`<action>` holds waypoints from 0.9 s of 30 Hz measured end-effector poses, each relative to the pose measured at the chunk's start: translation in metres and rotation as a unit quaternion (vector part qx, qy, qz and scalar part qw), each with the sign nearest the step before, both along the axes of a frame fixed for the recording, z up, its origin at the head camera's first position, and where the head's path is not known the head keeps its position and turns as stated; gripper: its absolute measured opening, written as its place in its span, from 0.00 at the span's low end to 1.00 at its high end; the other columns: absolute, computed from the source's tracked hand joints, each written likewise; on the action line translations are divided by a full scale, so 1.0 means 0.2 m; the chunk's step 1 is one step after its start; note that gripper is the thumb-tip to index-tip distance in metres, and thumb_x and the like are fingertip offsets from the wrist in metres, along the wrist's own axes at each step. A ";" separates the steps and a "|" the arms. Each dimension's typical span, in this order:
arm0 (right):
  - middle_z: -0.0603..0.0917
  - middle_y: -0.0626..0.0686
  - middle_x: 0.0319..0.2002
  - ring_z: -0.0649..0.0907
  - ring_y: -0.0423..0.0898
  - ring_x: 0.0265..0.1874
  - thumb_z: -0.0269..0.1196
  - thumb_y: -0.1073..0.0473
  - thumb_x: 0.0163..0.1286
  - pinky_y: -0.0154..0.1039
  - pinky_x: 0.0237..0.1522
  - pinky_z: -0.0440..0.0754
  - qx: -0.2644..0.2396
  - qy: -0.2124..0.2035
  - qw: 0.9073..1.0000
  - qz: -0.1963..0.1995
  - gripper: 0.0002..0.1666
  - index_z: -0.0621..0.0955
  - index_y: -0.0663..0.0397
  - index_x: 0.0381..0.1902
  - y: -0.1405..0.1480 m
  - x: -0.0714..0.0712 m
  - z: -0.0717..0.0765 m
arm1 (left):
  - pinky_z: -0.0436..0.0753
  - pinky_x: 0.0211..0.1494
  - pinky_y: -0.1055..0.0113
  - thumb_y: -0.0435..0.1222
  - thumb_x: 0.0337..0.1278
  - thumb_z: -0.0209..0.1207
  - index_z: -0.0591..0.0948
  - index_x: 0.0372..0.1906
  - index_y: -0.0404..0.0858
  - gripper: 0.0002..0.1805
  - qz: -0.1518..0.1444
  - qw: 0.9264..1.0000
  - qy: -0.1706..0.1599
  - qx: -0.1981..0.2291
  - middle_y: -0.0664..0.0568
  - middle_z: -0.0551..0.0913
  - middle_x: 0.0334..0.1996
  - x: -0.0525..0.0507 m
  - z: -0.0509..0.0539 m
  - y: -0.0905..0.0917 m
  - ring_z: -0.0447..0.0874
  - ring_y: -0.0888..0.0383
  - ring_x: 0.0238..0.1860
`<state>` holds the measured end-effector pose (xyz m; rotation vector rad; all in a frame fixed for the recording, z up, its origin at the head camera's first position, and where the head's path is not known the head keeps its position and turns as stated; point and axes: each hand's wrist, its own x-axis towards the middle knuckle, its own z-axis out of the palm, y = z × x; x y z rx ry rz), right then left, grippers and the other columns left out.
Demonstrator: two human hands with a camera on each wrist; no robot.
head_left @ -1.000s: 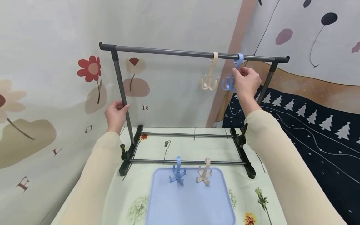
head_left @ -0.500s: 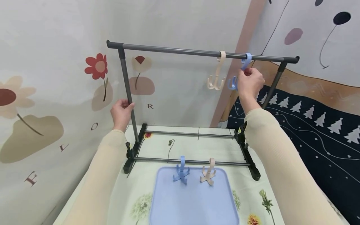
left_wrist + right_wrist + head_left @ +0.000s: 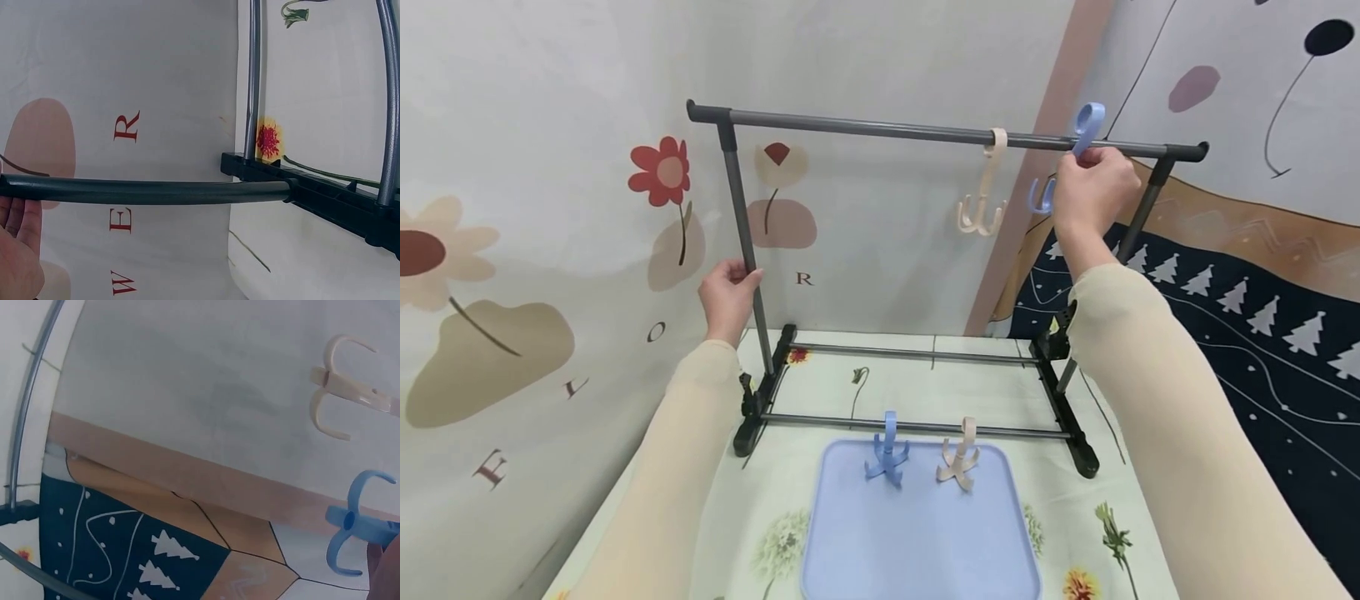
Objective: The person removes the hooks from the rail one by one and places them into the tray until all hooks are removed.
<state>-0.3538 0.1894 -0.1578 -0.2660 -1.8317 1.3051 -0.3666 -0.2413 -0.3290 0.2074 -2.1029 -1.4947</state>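
Observation:
My right hand pinches the stem of a blue hook, whose curved top stands above the top rail of a dark rack. Prongs of that blue hook point away from the fingers in the right wrist view. A beige hook hangs from the rail to the left. My left hand holds the rack's left post between thumb and fingers; the left wrist view shows fingers at the post. Another blue hook and a beige one are on the lower front bar.
A light blue tray lies on the flowered tablecloth in front of the rack. The rack's black feet stand on the cloth. Printed curtains hang behind and on both sides.
The blue hook in my right hand has come up off the top rail, its curved top now above it. My left hand stays on the post. The head view has shifted slightly.

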 end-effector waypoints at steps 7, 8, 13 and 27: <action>0.86 0.52 0.48 0.84 0.41 0.45 0.65 0.50 0.69 0.35 0.53 0.79 -0.006 0.020 0.999 0.029 0.19 0.84 0.54 0.51 0.00 0.06 -0.03 | 0.75 0.53 0.61 0.43 0.67 0.61 0.79 0.53 0.35 0.17 -0.001 1.000 0.000 -0.002 0.47 0.82 0.48 0.00 0.01 0.00 0.78 0.55 0.48; 0.86 0.52 0.47 0.84 0.41 0.44 0.65 0.49 0.69 0.35 0.53 0.79 0.004 0.018 0.999 0.034 0.19 0.84 0.54 0.51 0.00 0.07 -0.04 | 0.75 0.53 0.61 0.42 0.67 0.61 0.79 0.53 0.35 0.17 0.000 1.000 0.000 -0.003 0.47 0.82 0.48 0.00 0.01 0.00 0.78 0.55 0.48; 0.85 0.51 0.44 0.82 0.39 0.41 0.64 0.46 0.69 0.34 0.49 0.81 0.063 0.007 0.996 0.061 0.21 0.84 0.55 0.51 0.01 0.16 -0.11 | 0.75 0.53 0.61 0.42 0.67 0.62 0.79 0.53 0.35 0.17 -0.001 1.000 -0.002 -0.005 0.46 0.82 0.48 -0.01 0.01 0.00 0.78 0.55 0.48; 0.85 0.48 0.32 0.82 0.41 0.30 0.68 0.53 0.66 0.29 0.33 0.80 0.113 0.021 0.976 0.183 0.16 0.84 0.60 0.43 -0.05 0.41 -0.44 | 0.76 0.53 0.60 0.39 0.66 0.62 0.79 0.52 0.33 0.16 -0.008 1.000 0.003 -0.003 0.45 0.82 0.47 -0.02 0.00 -0.02 0.79 0.54 0.48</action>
